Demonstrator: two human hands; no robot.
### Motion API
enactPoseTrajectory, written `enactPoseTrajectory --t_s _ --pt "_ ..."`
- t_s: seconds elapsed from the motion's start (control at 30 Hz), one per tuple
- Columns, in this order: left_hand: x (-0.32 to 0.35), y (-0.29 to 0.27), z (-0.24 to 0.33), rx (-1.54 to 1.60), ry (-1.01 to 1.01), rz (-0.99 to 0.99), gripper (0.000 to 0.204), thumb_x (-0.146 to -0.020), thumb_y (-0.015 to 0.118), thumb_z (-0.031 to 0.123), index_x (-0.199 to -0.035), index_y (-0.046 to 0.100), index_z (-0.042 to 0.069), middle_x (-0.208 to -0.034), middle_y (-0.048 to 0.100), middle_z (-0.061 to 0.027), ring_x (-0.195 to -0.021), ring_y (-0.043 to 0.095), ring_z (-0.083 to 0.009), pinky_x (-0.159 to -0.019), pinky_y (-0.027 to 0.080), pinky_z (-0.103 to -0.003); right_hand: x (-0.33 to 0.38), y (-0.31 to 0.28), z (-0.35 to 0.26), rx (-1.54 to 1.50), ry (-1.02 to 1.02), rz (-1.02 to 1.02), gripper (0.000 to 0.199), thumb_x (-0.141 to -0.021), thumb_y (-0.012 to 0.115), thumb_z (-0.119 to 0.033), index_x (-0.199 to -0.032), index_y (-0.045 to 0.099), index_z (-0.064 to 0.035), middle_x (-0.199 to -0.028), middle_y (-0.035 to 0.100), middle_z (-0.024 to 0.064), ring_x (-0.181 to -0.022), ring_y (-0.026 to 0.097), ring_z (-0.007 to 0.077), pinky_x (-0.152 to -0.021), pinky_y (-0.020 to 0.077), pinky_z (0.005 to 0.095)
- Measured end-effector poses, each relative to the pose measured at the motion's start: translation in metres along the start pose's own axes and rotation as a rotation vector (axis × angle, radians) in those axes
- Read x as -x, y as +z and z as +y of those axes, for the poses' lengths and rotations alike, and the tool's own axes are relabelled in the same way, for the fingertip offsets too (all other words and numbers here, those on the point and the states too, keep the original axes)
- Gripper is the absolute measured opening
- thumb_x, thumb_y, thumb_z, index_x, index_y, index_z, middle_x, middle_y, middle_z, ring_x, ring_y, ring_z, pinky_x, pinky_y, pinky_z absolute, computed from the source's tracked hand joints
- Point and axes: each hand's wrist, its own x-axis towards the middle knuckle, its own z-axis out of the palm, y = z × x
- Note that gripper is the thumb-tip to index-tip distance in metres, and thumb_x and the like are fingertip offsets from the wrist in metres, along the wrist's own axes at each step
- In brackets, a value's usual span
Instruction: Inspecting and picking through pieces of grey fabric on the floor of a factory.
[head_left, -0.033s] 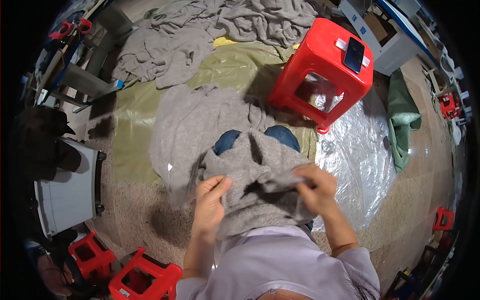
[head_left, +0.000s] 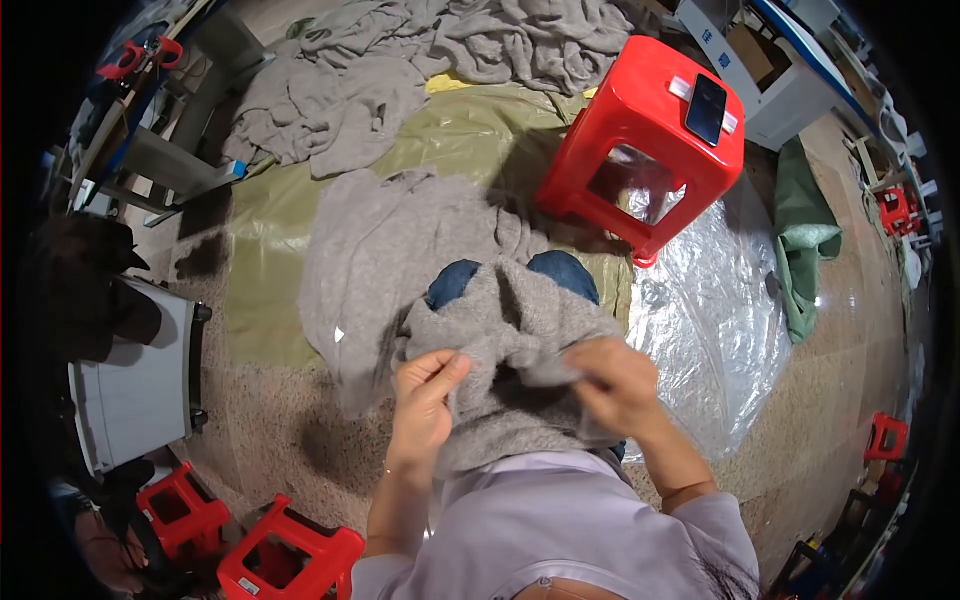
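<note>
A fuzzy grey knit garment (head_left: 545, 315) lies bunched over my lap and knees, its folds gathered between my hands. My left hand (head_left: 422, 400) is closed in a pinch, thumb against the fingers, on the garment's left part. On the other side my right hand (head_left: 622, 388) grips a raised fold of the same knit. Its fingertips are slightly blurred. Any small thing in the fingers is too fine to make out. Beyond my knees, more grey knit (head_left: 400, 230) spreads flat across an olive plastic sheet (head_left: 262, 290), with a small white tag on it.
A tall red stool (head_left: 640, 110) stands ahead to the right, carrying a phone (head_left: 707, 108). Clear plastic film (head_left: 705, 330) covers the floor at right. Grey knits (head_left: 530, 40) are heaped at the far side. Red stools (head_left: 290, 550) and a white wheeled case (head_left: 135, 375) stand left.
My right hand has shifted left, nearer my left hand, drawing the fold of knit along. The left hand has moved only slightly.
</note>
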Motion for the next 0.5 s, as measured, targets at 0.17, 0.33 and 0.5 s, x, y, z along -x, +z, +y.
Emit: enactPoseTrajectory --t_s 0.17,0.33,0.5 --pt "0.003 0.012 -0.003 -0.001 0.024 -0.112 0.008 -0.088 0.065 0.005 -0.088 0.068 -0.003 -0.082 0.068 -0.0039 -0.074 0.059 -0.0083 -0.073 0.045 -0.021 -0.011 0.043 -0.010 -0.017 -0.343 -0.026 0.024 -0.073 0.066 -0.005 -0.097 0.066 -0.0011 -0.091 0.065 0.0106 -0.073 0.065 0.0243 -0.061 0.0528 0.0322" --pt "0.004 0.006 -0.012 0.039 0.087 -0.068 0.007 -0.084 0.067 -0.005 -0.091 0.068 -0.004 -0.085 0.068 -0.0052 -0.076 0.061 -0.0092 -0.072 0.048 -0.021 -0.012 0.055 -0.002 0.045 -0.286 -0.055 0.024 -0.074 0.064 -0.006 -0.098 0.065 -0.0043 -0.095 0.064 0.0095 -0.075 0.065 0.0232 -0.061 0.0522 0.0320" --pt "0.005 0.004 -0.013 -0.181 0.246 -0.021 0.017 -0.080 0.067 -0.014 -0.094 0.067 -0.004 -0.088 0.067 -0.0055 -0.079 0.062 -0.0094 -0.070 0.050 -0.020 -0.024 0.047 -0.004 -0.166 0.027 -0.259 0.023 -0.075 0.064 -0.002 -0.097 0.064 -0.0071 -0.094 0.064 0.0124 -0.078 0.065 0.0261 -0.065 0.0518 0.0336"
